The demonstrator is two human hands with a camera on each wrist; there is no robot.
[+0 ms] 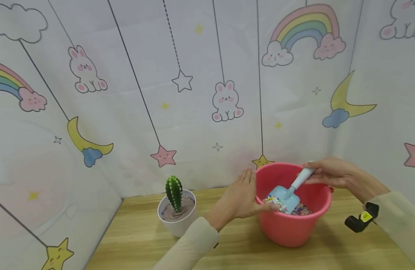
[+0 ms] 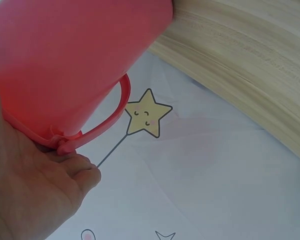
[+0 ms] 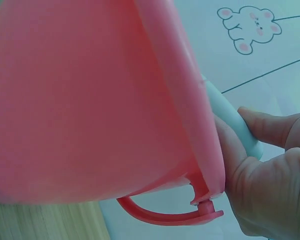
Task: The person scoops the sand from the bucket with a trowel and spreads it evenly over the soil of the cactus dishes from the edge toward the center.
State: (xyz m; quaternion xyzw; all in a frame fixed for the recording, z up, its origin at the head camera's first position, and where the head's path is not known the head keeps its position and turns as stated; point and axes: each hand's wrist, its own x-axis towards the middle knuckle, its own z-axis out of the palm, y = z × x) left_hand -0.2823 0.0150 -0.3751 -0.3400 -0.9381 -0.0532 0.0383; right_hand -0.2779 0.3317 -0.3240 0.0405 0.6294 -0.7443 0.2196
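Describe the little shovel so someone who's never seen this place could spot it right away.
On the wooden table, right of the potted cactus, stands a pinkish-red bucket. The shovel slants down into it, its handle in the right hand. Its pale blue blade sets it apart from the bucket and the tiny multicoloured bits inside.

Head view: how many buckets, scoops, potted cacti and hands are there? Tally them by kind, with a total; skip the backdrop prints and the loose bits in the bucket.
Bucket: 1
Scoop: 1
Potted cactus: 1
Hands: 2 (left hand touching the bucket, right hand holding the scoop)
Total: 5
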